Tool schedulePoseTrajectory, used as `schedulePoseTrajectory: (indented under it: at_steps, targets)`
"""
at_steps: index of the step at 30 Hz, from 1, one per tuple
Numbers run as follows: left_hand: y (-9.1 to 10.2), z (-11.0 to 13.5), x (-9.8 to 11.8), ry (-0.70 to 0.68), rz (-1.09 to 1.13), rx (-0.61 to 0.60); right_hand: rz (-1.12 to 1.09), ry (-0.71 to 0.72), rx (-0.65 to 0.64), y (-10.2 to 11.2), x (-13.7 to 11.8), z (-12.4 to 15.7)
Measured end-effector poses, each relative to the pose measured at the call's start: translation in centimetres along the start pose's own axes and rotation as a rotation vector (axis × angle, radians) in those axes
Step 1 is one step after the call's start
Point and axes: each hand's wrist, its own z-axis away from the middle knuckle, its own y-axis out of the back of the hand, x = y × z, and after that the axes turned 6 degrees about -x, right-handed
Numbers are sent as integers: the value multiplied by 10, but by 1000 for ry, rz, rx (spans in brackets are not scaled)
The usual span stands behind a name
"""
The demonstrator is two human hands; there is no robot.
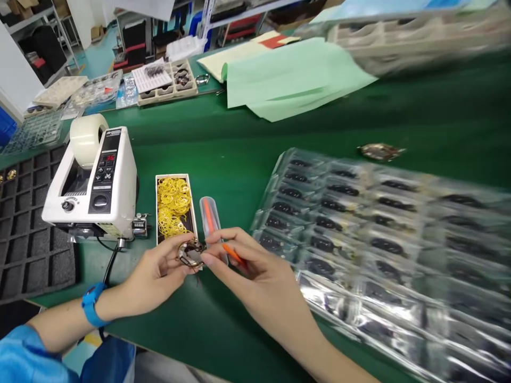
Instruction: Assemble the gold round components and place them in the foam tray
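Observation:
My left hand (154, 274) has its thumb and fingers closed round the rim of a small round watch case (190, 253) with a shiny metal edge. Thin dark wires hang below it. At the case's right side is my right hand (255, 266), thumb and fingertips pinched together. An orange stick-like tool (235, 254) lies between the right fingers; its working end is hidden. Just behind the hands are a narrow white box of yellow rings (174, 205) and a translucent plastic holder (216, 217) with something orange inside.
A white tape dispenser (115, 181) stands left, beside a black compartment tray (32, 229). To the right lies a clear blister tray (347, 234) with rows of dark parts. Another shiny part (380, 151) rests behind it. Green sheets (295, 77) lie at the back.

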Motion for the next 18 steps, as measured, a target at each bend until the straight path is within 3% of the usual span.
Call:
schedulePoseTrajectory:
  at_steps: [6,18]
  targets:
    - [2,3,-6,-38,6,-58,49,14,16,-1,-5,0]
    - [0,3,-12,-53,107,-55,117,137,104,-6,-2,5]
